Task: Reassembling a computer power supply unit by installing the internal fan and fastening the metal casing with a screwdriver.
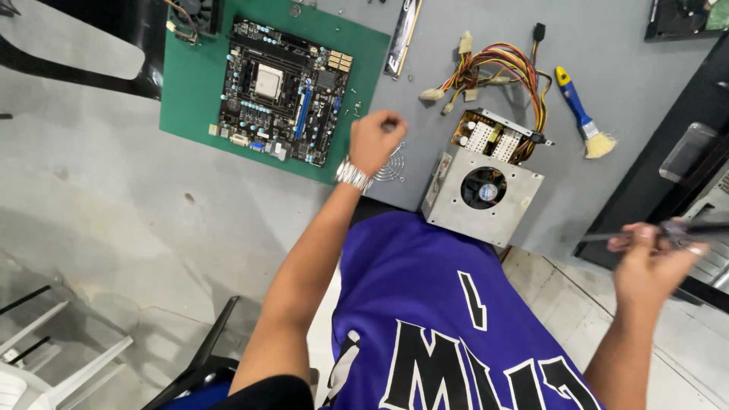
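Head view looks down on a grey tabletop [623, 53] with a pale tiled floor [114, 228] to the left and near side, and part of a white chair [45, 357] at the near left corner. One green mat [190, 91] lies on the far left of the tabletop, carrying one black motherboard [285, 91]. One memory stick [402, 34] lies just right of the mat. One metal power supply [482, 190] with one round fan sits at the near edge, its lid off, and one bundle of coloured cables [497, 72] runs from it toward the far side. One blue-handled brush [581, 114] lies to the right of the cables. One round wire fan grille [391, 167] rests beside the mat. The left hand [376, 140], wearing a metal watch, hovers closed in a fist over the grille; whether its grip holds anything cannot be told. The right hand [653, 254], off the tabletop at the near right, has its grip closed around one dark screwdriver [683, 230].
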